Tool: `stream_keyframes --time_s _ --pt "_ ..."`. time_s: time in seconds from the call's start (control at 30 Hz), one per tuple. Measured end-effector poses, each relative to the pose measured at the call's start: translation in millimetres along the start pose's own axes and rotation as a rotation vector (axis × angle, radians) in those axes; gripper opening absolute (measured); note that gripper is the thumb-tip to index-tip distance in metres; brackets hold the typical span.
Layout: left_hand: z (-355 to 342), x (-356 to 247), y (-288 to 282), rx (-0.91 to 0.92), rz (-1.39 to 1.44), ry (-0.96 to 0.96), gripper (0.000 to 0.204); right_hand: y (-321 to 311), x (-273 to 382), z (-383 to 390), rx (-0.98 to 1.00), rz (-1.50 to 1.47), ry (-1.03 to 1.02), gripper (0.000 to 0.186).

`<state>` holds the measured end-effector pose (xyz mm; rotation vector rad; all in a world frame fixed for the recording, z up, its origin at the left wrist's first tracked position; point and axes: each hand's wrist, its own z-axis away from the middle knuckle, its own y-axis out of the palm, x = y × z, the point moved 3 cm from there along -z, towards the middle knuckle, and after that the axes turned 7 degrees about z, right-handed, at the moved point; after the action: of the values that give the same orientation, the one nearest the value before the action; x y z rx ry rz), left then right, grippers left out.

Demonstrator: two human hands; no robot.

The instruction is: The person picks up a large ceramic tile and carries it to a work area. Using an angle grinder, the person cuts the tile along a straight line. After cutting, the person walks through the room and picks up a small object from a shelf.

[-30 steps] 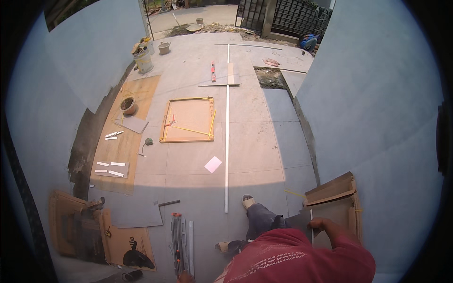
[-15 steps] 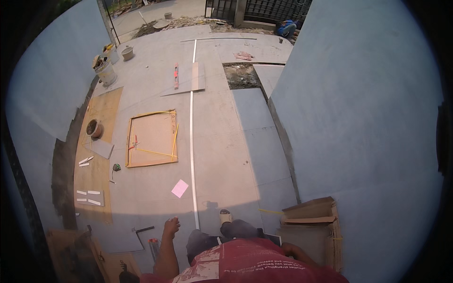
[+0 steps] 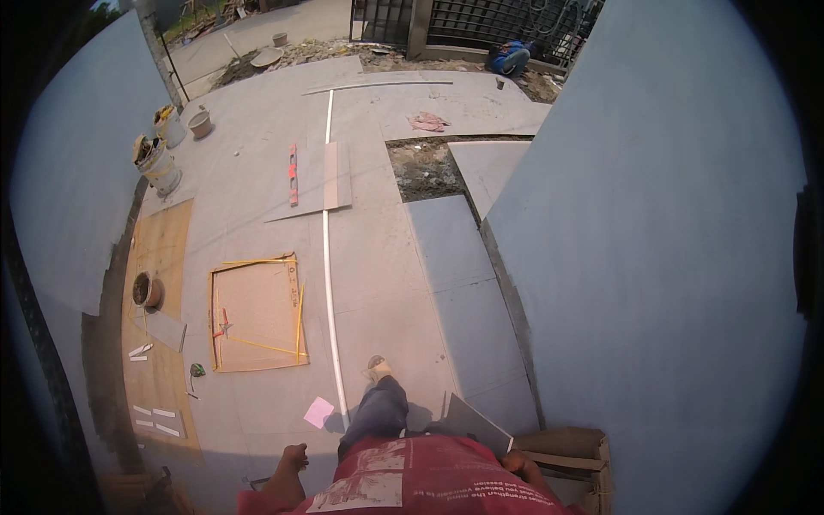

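Note:
My left hand (image 3: 293, 457) hangs at the lower centre, left of my leg (image 3: 382, 412), its fingers curled with nothing visible in them. My right hand (image 3: 517, 465) grips a grey tile (image 3: 472, 425) held on edge at my right side, beside cardboard pieces (image 3: 558, 444). My sandaled foot (image 3: 376, 367) is on the pale tiled floor (image 3: 386, 309), just right of a long white strip (image 3: 329, 300). A pink square (image 3: 318, 412) lies left of that strip. Above it is a cardboard square (image 3: 257, 313) with yellow strips and red-handled pliers (image 3: 225, 322).
Blue-grey walls (image 3: 669, 215) flank the floor. At left are a plywood sheet (image 3: 163, 240), a pot (image 3: 146, 287) and buckets (image 3: 159, 167). A red level (image 3: 293, 176) lies ahead, near an untiled dirt gap (image 3: 425, 167). A crouching person (image 3: 511, 60) is by the gate (image 3: 468, 34).
I have stepped forward and the view has swung rightward. The grey tile in my right hand has come away from the cardboard stack. My left hand, low at first, now swings beside me.

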<state>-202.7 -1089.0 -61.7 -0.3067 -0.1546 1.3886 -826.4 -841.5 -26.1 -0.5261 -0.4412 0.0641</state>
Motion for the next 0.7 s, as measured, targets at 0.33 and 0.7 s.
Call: stream_keyframes --time_s 0.33,0.7 --pt "33 -372 66 0.11 0.171 0.529 0.03 -243 -69 -52 -0.142 -0.47 0.433 0.032" --pt "25 -635 128 0.166 -0.014 0.621 0.047 -596 -133 -135 -0.233 -0.619 0.635 0.036"
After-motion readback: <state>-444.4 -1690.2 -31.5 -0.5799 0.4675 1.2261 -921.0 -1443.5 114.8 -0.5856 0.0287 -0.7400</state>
